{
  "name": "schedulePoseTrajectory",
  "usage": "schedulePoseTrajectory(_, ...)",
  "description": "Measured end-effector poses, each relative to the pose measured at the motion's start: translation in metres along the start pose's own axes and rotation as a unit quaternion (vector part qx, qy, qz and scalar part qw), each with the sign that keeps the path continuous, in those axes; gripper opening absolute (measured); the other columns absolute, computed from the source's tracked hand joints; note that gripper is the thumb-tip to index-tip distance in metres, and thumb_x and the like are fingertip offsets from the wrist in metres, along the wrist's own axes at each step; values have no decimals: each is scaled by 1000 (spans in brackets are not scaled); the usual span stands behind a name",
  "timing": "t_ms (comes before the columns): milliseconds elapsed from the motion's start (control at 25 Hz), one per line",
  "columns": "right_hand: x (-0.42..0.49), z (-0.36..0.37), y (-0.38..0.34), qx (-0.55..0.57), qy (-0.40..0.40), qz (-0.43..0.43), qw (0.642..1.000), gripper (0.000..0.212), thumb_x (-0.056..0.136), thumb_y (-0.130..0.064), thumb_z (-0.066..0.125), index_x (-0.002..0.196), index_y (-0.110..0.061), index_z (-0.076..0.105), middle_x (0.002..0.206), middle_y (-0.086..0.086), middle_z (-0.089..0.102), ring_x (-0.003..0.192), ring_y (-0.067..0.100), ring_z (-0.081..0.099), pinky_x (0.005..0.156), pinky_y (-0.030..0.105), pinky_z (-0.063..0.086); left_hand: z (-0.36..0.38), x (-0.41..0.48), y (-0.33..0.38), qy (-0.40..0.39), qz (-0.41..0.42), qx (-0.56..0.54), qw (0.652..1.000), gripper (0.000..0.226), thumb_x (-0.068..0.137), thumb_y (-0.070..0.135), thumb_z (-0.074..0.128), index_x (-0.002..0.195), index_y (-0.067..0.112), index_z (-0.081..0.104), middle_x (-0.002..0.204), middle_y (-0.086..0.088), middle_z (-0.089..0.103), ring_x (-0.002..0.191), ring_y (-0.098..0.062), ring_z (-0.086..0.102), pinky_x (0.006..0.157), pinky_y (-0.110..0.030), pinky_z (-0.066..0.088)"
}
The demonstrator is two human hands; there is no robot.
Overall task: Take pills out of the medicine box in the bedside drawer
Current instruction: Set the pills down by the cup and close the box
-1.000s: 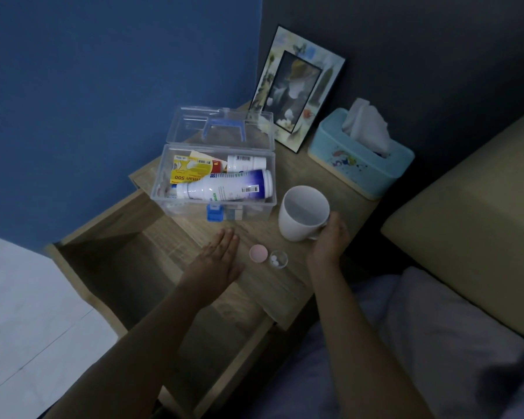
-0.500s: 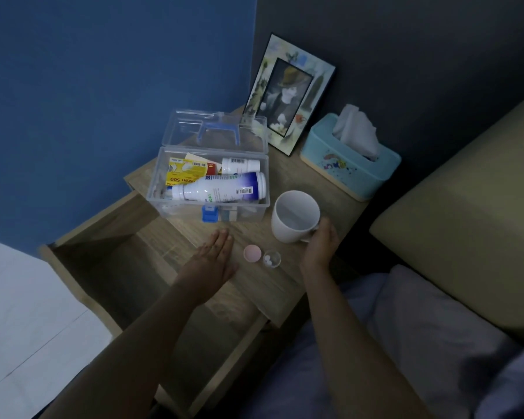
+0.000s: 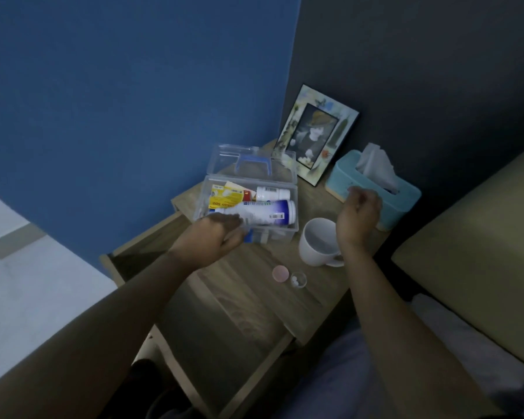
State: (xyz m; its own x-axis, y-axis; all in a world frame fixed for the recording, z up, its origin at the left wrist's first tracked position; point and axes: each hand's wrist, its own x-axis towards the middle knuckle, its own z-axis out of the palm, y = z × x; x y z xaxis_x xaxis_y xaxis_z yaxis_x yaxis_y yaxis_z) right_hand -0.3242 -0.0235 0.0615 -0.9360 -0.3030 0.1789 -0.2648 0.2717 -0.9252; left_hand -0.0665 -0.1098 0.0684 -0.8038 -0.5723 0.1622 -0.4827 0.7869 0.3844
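The clear medicine box (image 3: 294, 207) stands open on the bedside table (image 3: 248, 285), its lid (image 3: 254, 160) tipped back. Inside lie a white and blue tube (image 3: 270, 213), a small white bottle (image 3: 273, 193) and a yellow packet (image 3: 226, 198). My left hand (image 3: 215, 237) grips the box's front left edge, fingers curled over the wall. My right hand (image 3: 359, 211) hovers above the white mug (image 3: 316, 244) as a loose fist with nothing seen in it. A pink cap (image 3: 280, 273) and a tiny clear container with white pills (image 3: 298, 279) sit near the table's front.
The drawer (image 3: 224, 343) below the tabletop hangs open toward me. A teal tissue box (image 3: 406, 198) and a leaning photo frame (image 3: 318, 134) stand at the back. A bed (image 3: 481, 237) lies to the right, a blue wall to the left.
My left hand moved from flat on the tabletop up to the box's front edge and closed on it. My right hand let go of the mug and rose above it.
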Motion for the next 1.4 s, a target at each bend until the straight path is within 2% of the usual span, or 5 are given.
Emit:
schedulePoseTrajectory(360, 47, 109, -28, -223, -273, 38, 935, 54, 97, -39, 35, 126, 3, 51, 132, 26, 53, 120, 38, 51, 97, 37, 41, 15, 36, -66, -20, -334, -101, 937, 64, 98, 39, 35, 142, -6, 27, 147, -28, 36, 136, -41, 35, 109, -41, 29)
schedulePoseTrajectory(840, 65, 137, -34, 49, -366, 261, 892, 59, 95, -51, 39, 136, -10, 45, 140, 16, 49, 123, 31, 52, 105, 43, 44, 21, 36, -81, -35, -281, -130, 950, 33, 102, 26, 23, 87, 5, 44, 96, -30, 63, 88, -40, 61, 72, -40, 42)
schedulePoseTrajectory(1080, 75, 131, -42, 73, -349, 250, 900, 61, 90, -61, 39, 113, -8, 57, 88, 2, 60, 73, 17, 64, 65, 24, 51, 23, 38, -89, -25, -297, -156, 942, 41, 101, 25, 27, 103, -2, 57, 101, -24, 65, 79, -28, 55, 69, -30, 36)
schedulePoseTrajectory(1240, 84, 127, -45, 89, -351, 193, 912, 59, 96, -54, 28, 134, -12, 46, 119, 4, 55, 103, 16, 53, 91, 27, 37, 26, 37, -91, -23, -296, -163, 941, 40, 101, 26, 27, 110, 0, 57, 104, -23, 66, 83, -29, 58, 71, -33, 41)
schedulePoseTrajectory(1400, 79, 122, -59, 135, -316, 192, 919, 55, 97, -51, 30, 137, -16, 41, 115, 1, 56, 89, 10, 59, 72, 23, 48, 24, 38, -88, -25, -303, -160, 939, 41, 101, 25, 26, 117, 0, 55, 111, -23, 64, 93, -34, 61, 79, -38, 46)
